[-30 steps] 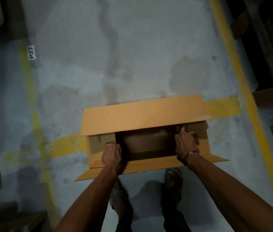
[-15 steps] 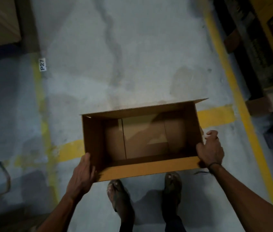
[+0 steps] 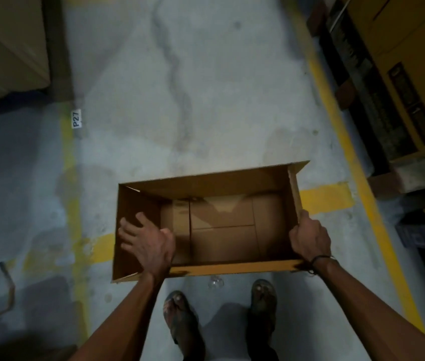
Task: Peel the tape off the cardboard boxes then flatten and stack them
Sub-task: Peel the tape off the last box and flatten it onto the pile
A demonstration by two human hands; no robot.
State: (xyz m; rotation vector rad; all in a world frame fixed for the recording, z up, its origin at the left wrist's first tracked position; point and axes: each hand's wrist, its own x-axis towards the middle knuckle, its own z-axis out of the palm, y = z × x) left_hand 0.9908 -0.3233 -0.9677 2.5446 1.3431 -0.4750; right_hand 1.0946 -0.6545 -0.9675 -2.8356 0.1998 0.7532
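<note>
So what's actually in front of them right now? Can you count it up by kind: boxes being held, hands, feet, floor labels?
Open cardboard box being held: 1
Hands: 2, the left hand inside the box against its left wall, the right hand gripping its right edge
Sandalled feet: 2
White floor label reading P27: 1
Total: 6

1. Only one view is given, taken from the head of a standing person and aimed steeply down and forward.
2. The concrete floor [image 3: 206, 100] is seen from standing height, with wide-angle bending at the edges.
3. Both forearms enter from the bottom edge, and the feet [image 3: 182, 316] are seen directly below.
4. The open cardboard box [image 3: 222, 230] is framed near, slightly below the centre.
</note>
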